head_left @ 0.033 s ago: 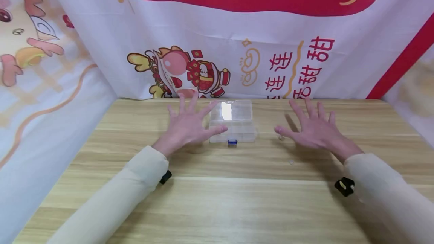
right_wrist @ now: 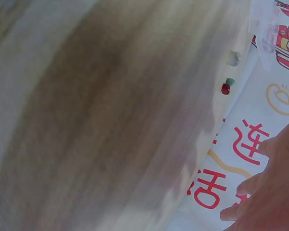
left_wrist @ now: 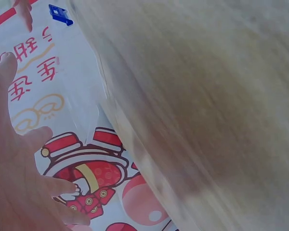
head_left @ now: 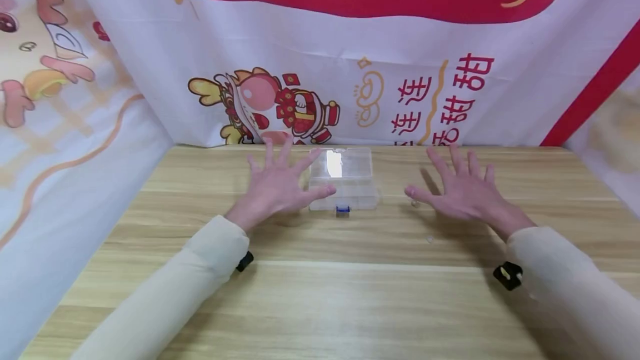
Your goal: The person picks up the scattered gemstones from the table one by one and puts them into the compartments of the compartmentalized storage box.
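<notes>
A clear compartment box (head_left: pixel 350 193) with a blue latch (head_left: pixel 342 210) lies with its lid (head_left: pixel 357 161) raised or folded back at the table's far side. My left hand (head_left: pixel 275 185), fingers spread, is at its left, thumb overlapping the box in view; contact cannot be told. To the right of the box, my right hand (head_left: pixel 462 190) is spread above the table, holding nothing. A small clear piece (head_left: pixel 414 203) lies below its thumb, another (head_left: pixel 429 239) nearer me. In the right wrist view, a red piece (right_wrist: pixel 226 89) and a green one (right_wrist: pixel 230 82) lie beside a clear piece (right_wrist: pixel 234 58).
The wooden table (head_left: pixel 320 304) ends at a printed white and red cloth (head_left: pixel 310 38) hanging behind it. More cloth (head_left: pixel 60 143) hangs along the left side. Black wrist-worn devices show at the left cuff (head_left: pixel 244 261) and right cuff (head_left: pixel 508 275).
</notes>
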The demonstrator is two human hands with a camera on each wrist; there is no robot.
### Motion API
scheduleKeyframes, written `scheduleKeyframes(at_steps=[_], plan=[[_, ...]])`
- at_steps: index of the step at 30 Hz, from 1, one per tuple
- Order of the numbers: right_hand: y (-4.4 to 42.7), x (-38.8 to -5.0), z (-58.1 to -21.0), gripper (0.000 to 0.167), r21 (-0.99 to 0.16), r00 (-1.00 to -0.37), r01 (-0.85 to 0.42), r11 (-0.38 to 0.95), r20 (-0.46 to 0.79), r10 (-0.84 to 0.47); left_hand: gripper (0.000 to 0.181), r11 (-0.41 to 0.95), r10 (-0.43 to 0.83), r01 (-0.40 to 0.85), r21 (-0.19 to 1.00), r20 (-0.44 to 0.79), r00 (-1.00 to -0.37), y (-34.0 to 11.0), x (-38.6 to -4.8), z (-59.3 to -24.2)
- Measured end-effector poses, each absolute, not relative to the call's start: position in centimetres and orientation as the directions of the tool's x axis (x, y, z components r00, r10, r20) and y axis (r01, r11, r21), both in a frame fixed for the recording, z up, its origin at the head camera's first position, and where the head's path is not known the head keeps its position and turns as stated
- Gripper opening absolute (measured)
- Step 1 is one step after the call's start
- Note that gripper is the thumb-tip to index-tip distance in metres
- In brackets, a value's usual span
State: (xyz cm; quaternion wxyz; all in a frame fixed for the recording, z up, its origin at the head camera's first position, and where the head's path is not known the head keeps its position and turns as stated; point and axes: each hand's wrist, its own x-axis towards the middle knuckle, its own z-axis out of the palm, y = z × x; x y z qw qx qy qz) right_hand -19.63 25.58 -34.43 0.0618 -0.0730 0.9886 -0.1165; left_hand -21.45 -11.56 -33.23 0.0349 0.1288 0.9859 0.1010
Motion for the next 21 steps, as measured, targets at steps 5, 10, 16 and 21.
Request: scheduleKeyframes(at_steps=[5, 10, 16, 21], plan=[[25.49, -19.57, -34.74, 0.11, -0.237, -0.982, -0.123, 0.964, -0.108, -0.152, 0.096, 0.946, 0.265, 0.253, 0.202, -0.039, -0.963, -11.56, -21.23, -33.4], [25.37, -19.49, -35.05, 0.112, -0.22, -0.984, -0.118, 0.968, -0.103, -0.143, 0.099, 0.945, 0.262, 0.251, 0.208, -0.027, -0.965, -11.57, -21.08, -33.42], [25.24, -19.36, -34.98, 0.115, -0.199, -0.986, -0.124, 0.972, -0.084, -0.143, 0.101, 0.951, 0.257, 0.247, 0.186, -0.028, -0.966, -11.7, -21.1, -33.74], [24.98, -19.2, -34.62, 0.114, -0.194, -0.988, -0.125, 0.973, -0.069, -0.141, 0.1, 0.948, 0.265, 0.256, 0.187, -0.026, -0.964, -11.7, -21.14, -33.61]])
